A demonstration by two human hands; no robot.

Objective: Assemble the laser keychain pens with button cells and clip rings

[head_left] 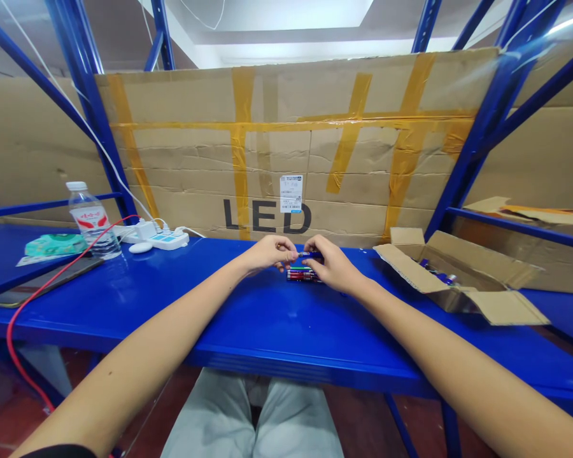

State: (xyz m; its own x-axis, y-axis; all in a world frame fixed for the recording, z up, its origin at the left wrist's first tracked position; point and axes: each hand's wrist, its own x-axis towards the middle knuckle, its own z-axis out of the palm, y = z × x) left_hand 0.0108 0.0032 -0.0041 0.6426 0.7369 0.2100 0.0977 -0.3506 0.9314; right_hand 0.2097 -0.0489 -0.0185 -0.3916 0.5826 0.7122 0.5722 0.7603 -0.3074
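Over the middle of the blue table (pixel 286 331), my right hand (pixel 333 264) grips a small dark blue tube (pixel 310 255) that points left. My left hand (pixel 270 253) has its thumb and fingers pinched at the tube's left, silvery end; whether a separate small part is in them is too small to tell. Just below, several shiny tubes (pixel 300 275), red and green among them, lie side by side on the table, partly covered by my right hand. To the right, an open cardboard box (pixel 423 284) contains several blue and silvery pieces (pixel 442 277).
A large taped carton (pixel 195 165) marked LED stands upright behind the table. At left are a water bottle (pixel 94 222), a turquoise packet (pixel 55 245), a white power strip (pixel 165 238) and a red cable (pixel 71 264). Blue rack posts (pixel 480 137) rise on both sides.
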